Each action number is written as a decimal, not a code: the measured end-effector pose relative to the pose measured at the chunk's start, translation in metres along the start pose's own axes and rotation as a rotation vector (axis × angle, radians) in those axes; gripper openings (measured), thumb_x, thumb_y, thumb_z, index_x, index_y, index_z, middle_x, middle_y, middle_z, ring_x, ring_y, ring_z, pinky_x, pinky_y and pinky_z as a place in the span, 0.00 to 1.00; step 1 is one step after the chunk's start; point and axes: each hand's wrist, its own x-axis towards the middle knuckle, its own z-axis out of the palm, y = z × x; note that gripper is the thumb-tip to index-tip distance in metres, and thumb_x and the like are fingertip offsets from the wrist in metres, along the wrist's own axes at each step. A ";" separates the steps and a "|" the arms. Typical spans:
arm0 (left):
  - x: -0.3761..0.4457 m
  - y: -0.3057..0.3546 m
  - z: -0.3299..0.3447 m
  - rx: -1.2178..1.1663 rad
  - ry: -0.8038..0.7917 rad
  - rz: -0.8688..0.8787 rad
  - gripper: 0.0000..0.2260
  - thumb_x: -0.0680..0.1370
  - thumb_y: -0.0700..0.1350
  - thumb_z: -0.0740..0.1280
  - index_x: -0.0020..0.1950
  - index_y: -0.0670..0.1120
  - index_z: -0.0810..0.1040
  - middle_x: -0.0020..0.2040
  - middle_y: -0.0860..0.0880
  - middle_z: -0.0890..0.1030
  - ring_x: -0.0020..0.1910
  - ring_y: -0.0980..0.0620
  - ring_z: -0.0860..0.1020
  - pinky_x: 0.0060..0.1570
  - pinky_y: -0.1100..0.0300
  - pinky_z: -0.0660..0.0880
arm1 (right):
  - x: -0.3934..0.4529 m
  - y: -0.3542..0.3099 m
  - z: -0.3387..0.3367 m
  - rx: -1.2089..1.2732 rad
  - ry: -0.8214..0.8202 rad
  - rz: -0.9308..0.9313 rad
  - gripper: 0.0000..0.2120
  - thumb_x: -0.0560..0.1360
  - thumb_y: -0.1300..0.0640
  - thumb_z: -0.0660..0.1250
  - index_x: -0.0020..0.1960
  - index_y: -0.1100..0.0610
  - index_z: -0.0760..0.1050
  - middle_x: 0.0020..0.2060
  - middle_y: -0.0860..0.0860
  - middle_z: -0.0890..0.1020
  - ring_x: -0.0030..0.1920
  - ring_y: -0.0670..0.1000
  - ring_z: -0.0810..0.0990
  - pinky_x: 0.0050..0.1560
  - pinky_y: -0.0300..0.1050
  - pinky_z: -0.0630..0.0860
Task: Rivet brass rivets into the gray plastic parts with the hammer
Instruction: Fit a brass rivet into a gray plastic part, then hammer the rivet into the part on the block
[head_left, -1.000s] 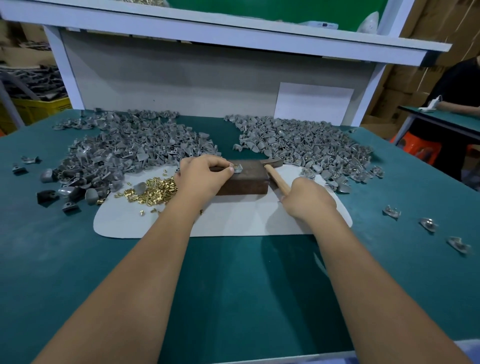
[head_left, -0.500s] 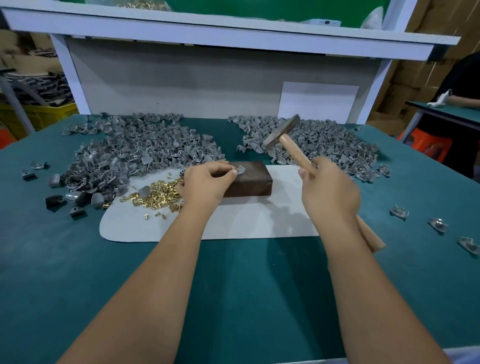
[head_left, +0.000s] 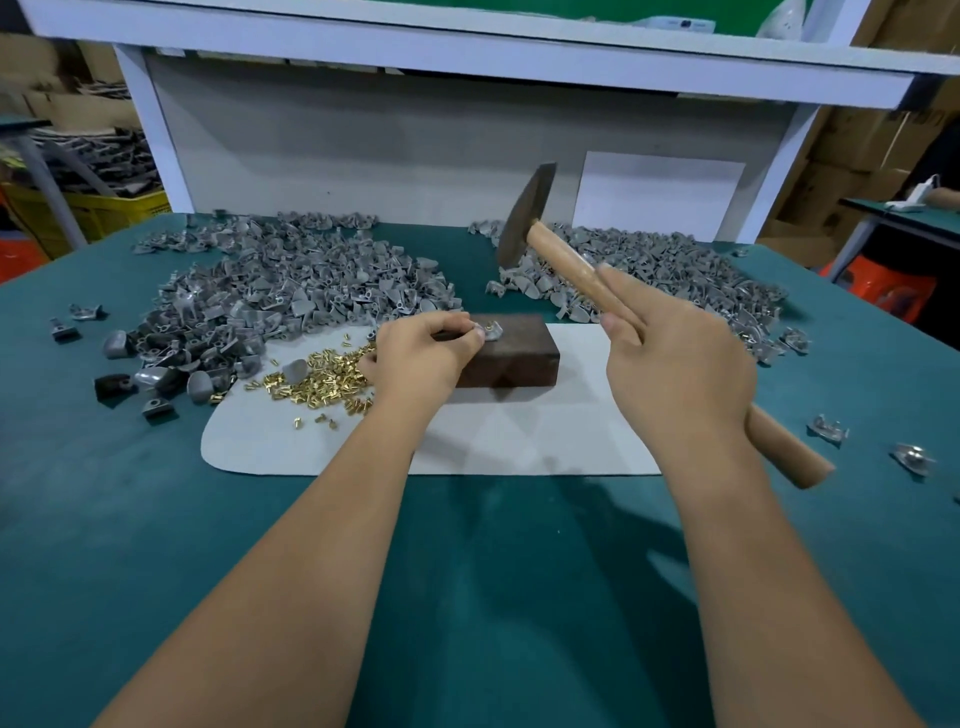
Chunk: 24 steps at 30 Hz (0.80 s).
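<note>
Head view: right hand (head_left: 680, 374) grips raised hammer (head_left: 524, 215); left hand (head_left: 415, 358) pinches gray part (head_left: 492, 330) on block (head_left: 511, 353).

My left hand (head_left: 421, 358) pinched a gray plastic part (head_left: 491, 331) against the top of the dark block (head_left: 511, 353), a brass rivet visible in the part. My right hand (head_left: 675, 374) gripped the hammer (head_left: 566, 260) by its wooden handle, forefinger laid along it, head raised above the block toward one o'clock. Loose brass rivets (head_left: 322, 379) lay on the white mat (head_left: 519, 447) at nine o'clock of the block. Gray part heaps sat on the green table (head_left: 493, 597) at eleven o'clock (head_left: 291, 291) and one o'clock (head_left: 660, 265).
</note>
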 end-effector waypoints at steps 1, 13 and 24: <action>0.001 0.000 0.000 -0.033 -0.014 -0.012 0.05 0.72 0.52 0.75 0.36 0.58 0.83 0.52 0.62 0.83 0.62 0.52 0.76 0.69 0.45 0.66 | 0.000 0.000 -0.002 -0.019 -0.012 -0.014 0.19 0.79 0.49 0.61 0.67 0.34 0.68 0.44 0.48 0.81 0.42 0.56 0.78 0.37 0.45 0.66; -0.001 0.002 0.002 0.083 0.051 0.001 0.08 0.72 0.55 0.74 0.33 0.62 0.80 0.44 0.66 0.80 0.58 0.58 0.75 0.64 0.50 0.61 | -0.002 -0.002 0.000 -0.164 -0.093 -0.098 0.19 0.78 0.50 0.62 0.66 0.32 0.68 0.42 0.49 0.81 0.41 0.56 0.78 0.37 0.45 0.65; 0.000 -0.002 0.006 0.151 0.119 0.043 0.04 0.72 0.58 0.73 0.39 0.60 0.83 0.46 0.63 0.82 0.60 0.56 0.73 0.54 0.54 0.54 | -0.005 -0.005 0.003 -0.168 -0.096 -0.073 0.19 0.78 0.49 0.61 0.65 0.31 0.68 0.42 0.47 0.80 0.42 0.56 0.79 0.36 0.44 0.64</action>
